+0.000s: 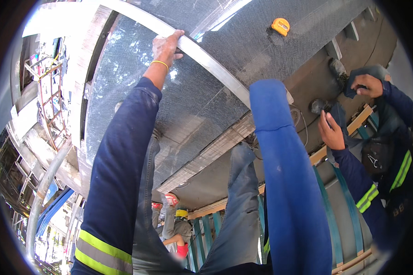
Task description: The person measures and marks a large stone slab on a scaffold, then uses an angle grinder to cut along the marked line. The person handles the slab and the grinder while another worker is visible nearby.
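Left hand (pixel 167 46) fingers clamped on metal straightedge (pixel 206 62) over dark slab (pixel 170 105); right hand hidden.

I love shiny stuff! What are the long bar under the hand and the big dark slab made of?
The bar looks like bare metal, maybe aluminium: silvery, flat, straight-edged. The slab looks like polished speckled stone, perhaps granite: dark grey and glossy with reflections. The left hand rests on the bar.

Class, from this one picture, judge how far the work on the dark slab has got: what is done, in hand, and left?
Done: the long metal strip lies across the dark slab. In hand: the left hand presses it down; the right hand is hidden behind its blue sleeve. Left: the yellow tape measure lies untouched.
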